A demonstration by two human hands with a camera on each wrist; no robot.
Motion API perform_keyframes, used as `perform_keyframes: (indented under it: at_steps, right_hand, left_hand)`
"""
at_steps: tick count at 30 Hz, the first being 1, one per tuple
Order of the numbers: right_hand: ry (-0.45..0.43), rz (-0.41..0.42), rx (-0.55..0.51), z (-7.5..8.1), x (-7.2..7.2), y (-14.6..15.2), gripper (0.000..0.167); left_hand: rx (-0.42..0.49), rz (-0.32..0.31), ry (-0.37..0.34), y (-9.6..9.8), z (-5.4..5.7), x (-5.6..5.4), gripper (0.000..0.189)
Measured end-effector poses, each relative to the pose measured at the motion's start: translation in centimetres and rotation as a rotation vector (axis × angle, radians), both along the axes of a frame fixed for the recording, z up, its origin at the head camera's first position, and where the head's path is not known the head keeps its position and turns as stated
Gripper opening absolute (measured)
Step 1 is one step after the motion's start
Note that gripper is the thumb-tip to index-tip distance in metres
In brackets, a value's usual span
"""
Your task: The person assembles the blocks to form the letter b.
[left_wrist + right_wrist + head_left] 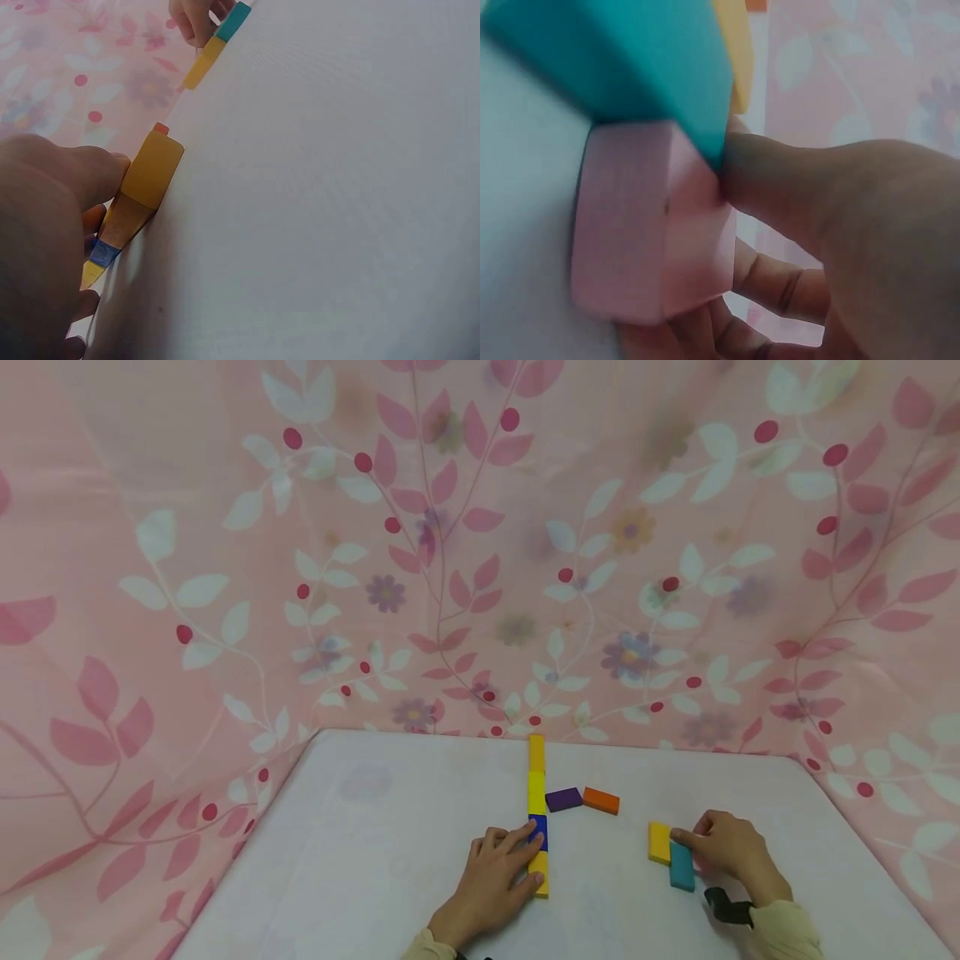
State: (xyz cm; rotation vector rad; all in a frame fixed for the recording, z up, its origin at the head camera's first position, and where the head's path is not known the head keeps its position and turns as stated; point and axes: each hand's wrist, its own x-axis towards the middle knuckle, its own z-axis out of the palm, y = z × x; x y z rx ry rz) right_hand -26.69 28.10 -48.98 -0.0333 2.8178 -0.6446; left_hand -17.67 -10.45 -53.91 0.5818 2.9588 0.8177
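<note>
A straight row of blocks runs toward the table's far edge in the head view: an orange-yellow block (pixel 537 752), a bright yellow one (pixel 537 793), a blue one (pixel 542 835) and a nearer yellow one (pixel 543 887). My left hand (pixel 489 878) rests on the row, fingertips on the blue block and thumb at the near yellow one. On the right, my right hand (pixel 731 847) pinches a pink block (pixel 622 225) between thumb and fingers. It lies against a teal block (pixel 682 868), which adjoins another yellow block (pixel 659 843). From above, the hand mostly hides the pink block.
Right of the row, a purple block (pixel 564 799) and an orange block (pixel 602 801) lie nearly end to end. The white table (pixel 360 843) is backed by a pink floral cloth (pixel 465 568). A dark strap piece (pixel 726 907) sits by the right wrist.
</note>
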Motion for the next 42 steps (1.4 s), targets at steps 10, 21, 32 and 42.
perform_keyframes:
  at_steps: [10,21,32,42]
  right_hand:
    - [0.012,0.084,-0.001,0.6,0.9,-1.1,0.06]
    - [0.128,0.169,-0.068,1.1,0.8,-4.1,0.054]
    - [0.186,0.141,-0.078,0.1,0.8,-5.9,0.054]
    - [0.218,0.21,-0.127,0.0,1.2,-6.9,0.049]
  left_hand:
    - [0.013,-0.001,-0.006,0.0,0.0,0.0,0.056]
    - [0.01,0.004,-0.013,0.0,0.0,0.0,0.056]
    - [0.001,0.005,-0.008,0.0,-0.2,-0.3,0.056]
    - [-0.001,0.005,0.018,-0.1,-0.6,-0.3,0.055]
